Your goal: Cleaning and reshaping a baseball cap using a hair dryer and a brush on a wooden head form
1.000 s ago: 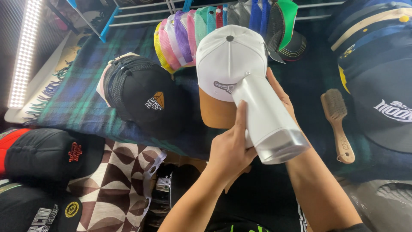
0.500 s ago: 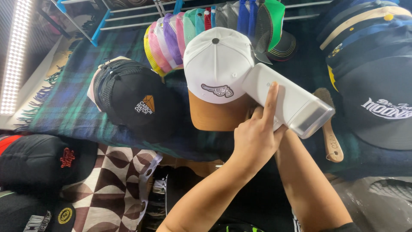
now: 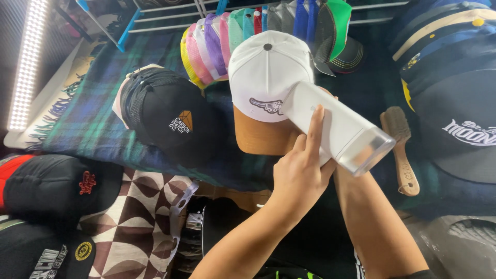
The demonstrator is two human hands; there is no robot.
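Our left hand (image 3: 299, 178) grips a white plastic handheld steamer (image 3: 336, 126), forefinger laid along its body, its head pressed against a white cap with a tan suede brim (image 3: 266, 88) above the dark plaid blanket (image 3: 93, 124). Our right hand seems to support the cap from behind, mostly hidden, so we cannot tell its grip. A black cap (image 3: 165, 116) lies just left; a wooden brush (image 3: 400, 150) lies right.

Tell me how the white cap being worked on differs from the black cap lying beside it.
The white cap has a tan brim; the black cap is dark all over. The white cap has a white handheld device pressed to it, gripped by the left hand; the black cap lies untouched on the plaid blanket. Both carry a front emblem.
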